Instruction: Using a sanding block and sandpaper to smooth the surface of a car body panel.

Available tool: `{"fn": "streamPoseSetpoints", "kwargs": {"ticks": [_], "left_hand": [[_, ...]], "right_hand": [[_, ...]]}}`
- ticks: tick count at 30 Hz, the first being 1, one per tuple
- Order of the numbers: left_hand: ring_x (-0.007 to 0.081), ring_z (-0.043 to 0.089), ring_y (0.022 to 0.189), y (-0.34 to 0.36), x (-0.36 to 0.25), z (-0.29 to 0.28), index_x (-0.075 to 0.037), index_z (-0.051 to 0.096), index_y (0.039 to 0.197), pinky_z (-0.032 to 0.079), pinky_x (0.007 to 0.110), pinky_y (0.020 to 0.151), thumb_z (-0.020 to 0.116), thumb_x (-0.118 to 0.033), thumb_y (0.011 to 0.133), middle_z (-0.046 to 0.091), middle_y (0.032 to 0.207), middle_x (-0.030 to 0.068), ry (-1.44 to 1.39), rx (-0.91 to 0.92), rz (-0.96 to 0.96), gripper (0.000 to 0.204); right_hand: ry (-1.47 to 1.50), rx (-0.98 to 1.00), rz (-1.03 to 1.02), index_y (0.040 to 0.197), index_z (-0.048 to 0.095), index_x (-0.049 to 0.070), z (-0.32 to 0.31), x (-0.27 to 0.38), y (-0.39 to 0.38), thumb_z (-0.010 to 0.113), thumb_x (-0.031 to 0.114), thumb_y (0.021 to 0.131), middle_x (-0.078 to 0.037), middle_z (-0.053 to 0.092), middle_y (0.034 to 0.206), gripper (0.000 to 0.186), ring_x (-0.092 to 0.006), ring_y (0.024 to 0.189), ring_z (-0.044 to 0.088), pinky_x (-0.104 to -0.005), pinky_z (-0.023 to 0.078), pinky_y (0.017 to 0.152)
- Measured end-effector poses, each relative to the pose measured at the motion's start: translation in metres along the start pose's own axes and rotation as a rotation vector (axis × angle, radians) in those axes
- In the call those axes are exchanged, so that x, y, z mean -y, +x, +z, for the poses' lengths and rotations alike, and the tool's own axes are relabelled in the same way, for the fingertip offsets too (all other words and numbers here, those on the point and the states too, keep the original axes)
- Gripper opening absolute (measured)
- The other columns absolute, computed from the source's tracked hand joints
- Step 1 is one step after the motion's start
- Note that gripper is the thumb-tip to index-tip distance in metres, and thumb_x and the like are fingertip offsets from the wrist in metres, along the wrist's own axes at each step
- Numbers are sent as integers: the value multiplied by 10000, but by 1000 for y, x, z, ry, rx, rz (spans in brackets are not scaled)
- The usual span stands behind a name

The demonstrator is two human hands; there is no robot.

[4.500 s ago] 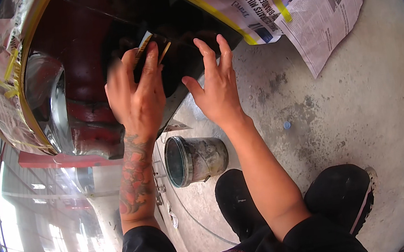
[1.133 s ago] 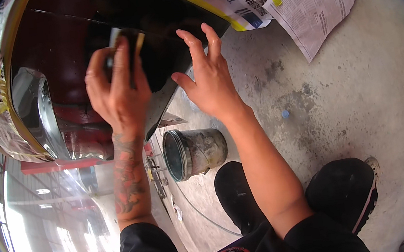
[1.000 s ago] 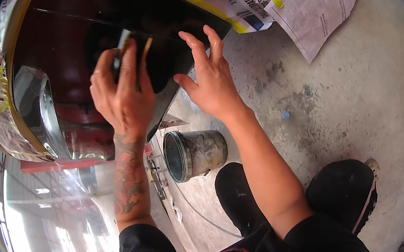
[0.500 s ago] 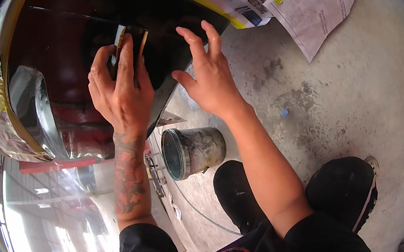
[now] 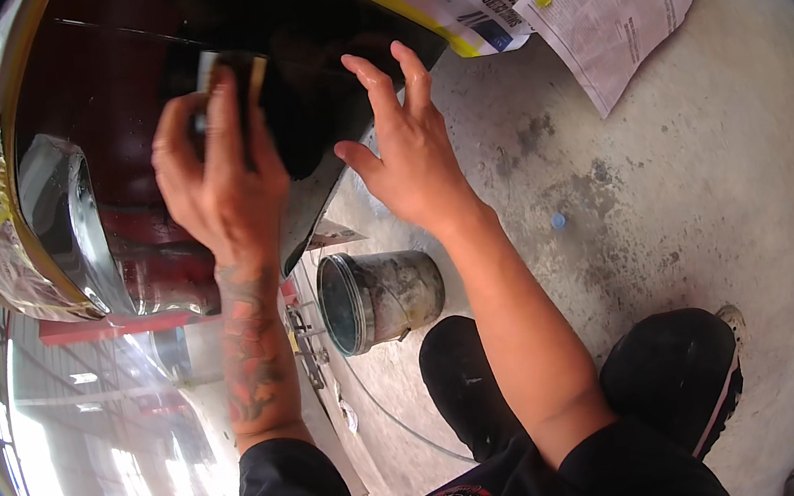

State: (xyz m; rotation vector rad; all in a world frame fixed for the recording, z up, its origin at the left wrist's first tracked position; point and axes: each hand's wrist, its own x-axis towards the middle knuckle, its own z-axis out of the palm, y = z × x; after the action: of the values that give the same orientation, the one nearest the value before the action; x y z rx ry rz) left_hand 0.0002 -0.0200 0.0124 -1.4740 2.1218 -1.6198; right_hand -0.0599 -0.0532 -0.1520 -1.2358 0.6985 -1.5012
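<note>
Lengthwise, the block (image 5: 241, 71) points forward, slightly rightward.

Reference: dark glossy panel (image 5: 112, 104). Left hand (image 5: 226, 185) grips a blurred flat piece (image 5: 257, 79) over the panel. Right hand (image 5: 410, 152), fingers spread, is at the panel's right edge. Bucket (image 5: 398, 292): on the floor, near side of the panel. Newspaper (image 5: 612, 18): right of the panel.

The dark panel (image 5: 312, 80) is glossy, the newspaper (image 5: 626, 12) matt.

Probably a vehicle body workshop: glossy dark panel (image 5: 91, 97), taped newspaper (image 5: 611, 13), grimy bucket (image 5: 404, 292), stained concrete floor (image 5: 670, 214).
</note>
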Motion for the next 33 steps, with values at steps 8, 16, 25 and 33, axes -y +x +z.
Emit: {"fn": "streamPoseSetpoints", "kwargs": {"ticks": [8, 16, 25, 33], "left_hand": [[316, 650, 1117, 5, 4, -1, -118, 740, 1297, 548, 422, 936, 814, -69, 836, 634, 1240, 147, -3, -29, -16, 470], [323, 651, 1125, 5, 3, -1, -117, 750, 1274, 538, 429, 956, 818, -63, 831, 644, 1229, 144, -11, -50, -64, 452], [313, 655, 1115, -1, 0, 6, -129, 747, 1288, 543, 414, 943, 828, -63, 814, 641, 1238, 142, -22, -50, -46, 486], [320, 653, 1102, 7, 12, 3, -125, 739, 1305, 555, 426, 924, 825, -64, 822, 623, 1245, 154, -44, -109, -32, 494]], "right_hand": [[-34, 20, 10, 1555, 380, 182, -1, 1, 0, 843, 134, 810, -271, 230, 1613, 879, -463, 1429, 416, -569, 424, 1075], [-10, 29, 16, 1556, 377, 193, -1, 0, 0, 837, 139, 819, -270, 224, 1619, 870, -466, 1442, 404, -582, 411, 1091], [-25, 53, 33, 1565, 364, 200, -4, -2, 0, 836, 138, 824, -271, 219, 1620, 881, -473, 1423, 430, -603, 392, 1110], [1, 86, 55, 1569, 361, 203, -5, -1, -1, 838, 139, 827, -271, 200, 1630, 885, -473, 1427, 431, -609, 382, 1121]]}}
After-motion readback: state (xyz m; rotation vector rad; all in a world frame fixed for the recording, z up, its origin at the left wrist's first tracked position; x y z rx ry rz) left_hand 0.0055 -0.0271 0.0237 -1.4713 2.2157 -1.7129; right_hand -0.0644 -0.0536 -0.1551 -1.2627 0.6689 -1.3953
